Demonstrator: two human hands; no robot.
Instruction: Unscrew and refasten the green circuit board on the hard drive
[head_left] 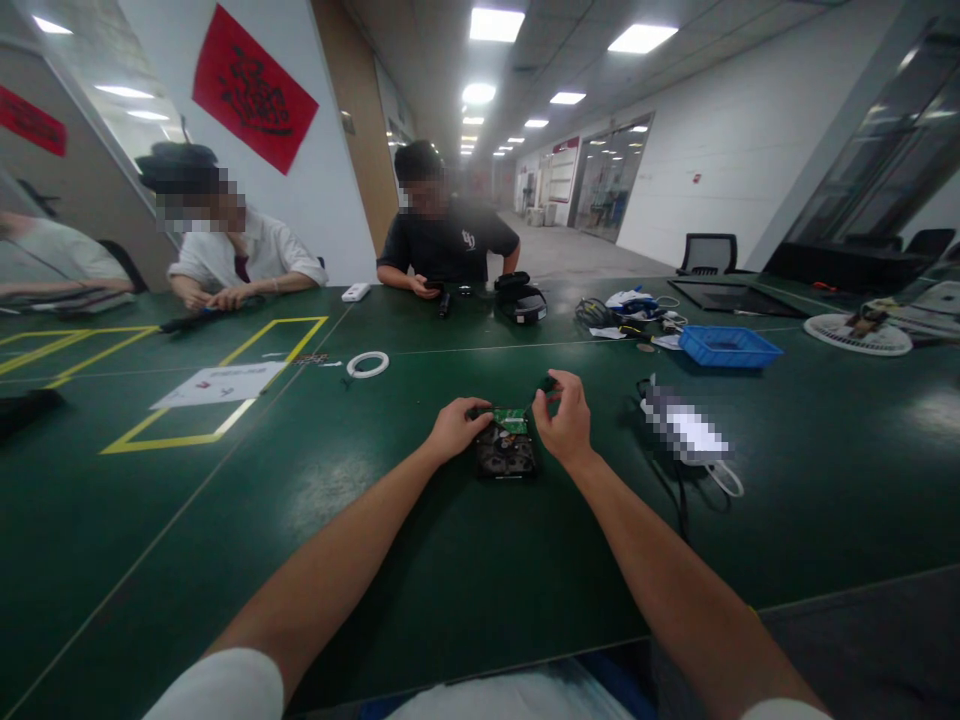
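A hard drive (506,455) lies flat on the green table in front of me, its green circuit board (511,420) facing up at the far end. My left hand (456,428) grips the drive's far left corner, with thumb and fingers at the edge of the board. Just right of the drive, my right hand (564,415) is raised and pinches a small screwdriver (547,385) by its dark handle. The screwdriver's thin shaft slants down toward the board's right edge. Whether its tip touches anything is too small to tell.
To the right lie a phone (686,428) with a cable and a blue tray (729,347). A white ring (367,365) and a paper sheet (221,385) lie to the left. Several people sit across the green table (360,610). A white fan grille (856,335) is far right.
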